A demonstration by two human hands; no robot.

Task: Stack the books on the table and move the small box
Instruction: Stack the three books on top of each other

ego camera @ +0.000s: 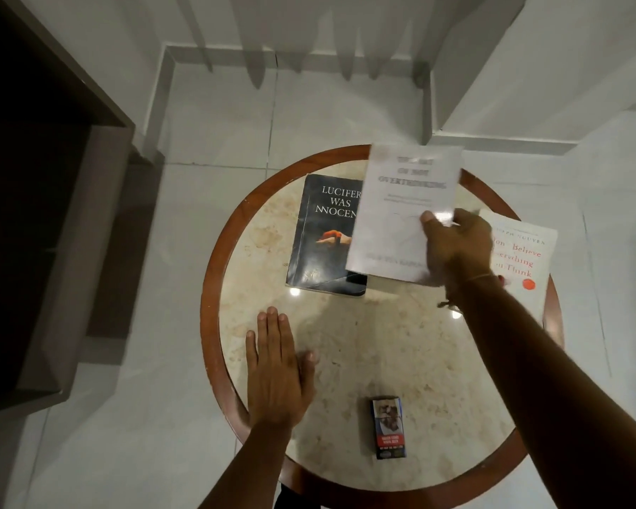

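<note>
A black book lies flat at the back left of the round table. My right hand grips a white book by its lower right edge and holds it, blurred, above the table so that it covers the black book's right side. A second white book with red lettering lies at the right rim, partly hidden by my right forearm. A small dark box stands near the front edge. My left hand rests flat, palm down, on the table's left side.
The table has a marble top and a brown wooden rim. It stands on a glossy white tiled floor. A dark wooden cabinet stands to the left, and white walls with a skirting meet at the back.
</note>
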